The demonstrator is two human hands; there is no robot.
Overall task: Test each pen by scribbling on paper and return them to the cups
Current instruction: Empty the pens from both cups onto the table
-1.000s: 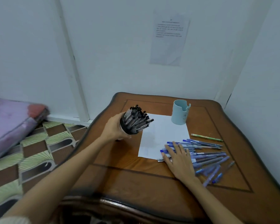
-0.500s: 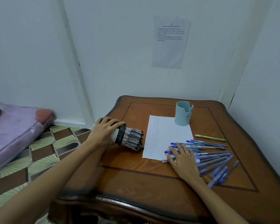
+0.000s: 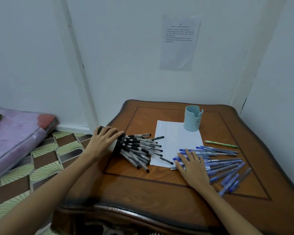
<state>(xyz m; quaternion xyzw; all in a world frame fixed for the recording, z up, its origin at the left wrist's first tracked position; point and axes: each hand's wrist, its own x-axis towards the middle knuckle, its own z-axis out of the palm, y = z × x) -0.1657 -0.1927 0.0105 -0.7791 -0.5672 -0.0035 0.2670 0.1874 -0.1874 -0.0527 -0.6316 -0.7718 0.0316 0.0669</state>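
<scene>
My left hand [image 3: 103, 142] grips a dark cup [image 3: 117, 143] that lies tipped on its side at the table's left edge. Several black pens [image 3: 141, 150] spill from its mouth onto the wood and onto the white paper [image 3: 176, 138]. Flat on a heap of several blue pens [image 3: 222, 165] at the paper's lower right corner rests my right hand [image 3: 192, 164], fingers spread. A light blue cup [image 3: 192, 120] stands upright and empty at the paper's far corner. A green pen [image 3: 221, 144] lies alone to the right of the paper.
The brown wooden table [image 3: 159, 192] sits in a corner of white walls, with a printed sheet [image 3: 178, 43] taped to the wall. To the left are a patterned floor [image 3: 41, 160] and a purple mattress [image 3: 12, 138].
My left hand has tipped the dark cup from raised and tilted down onto its side, and the black pens have slid out onto the table and paper. My right hand stayed on the blue pens.
</scene>
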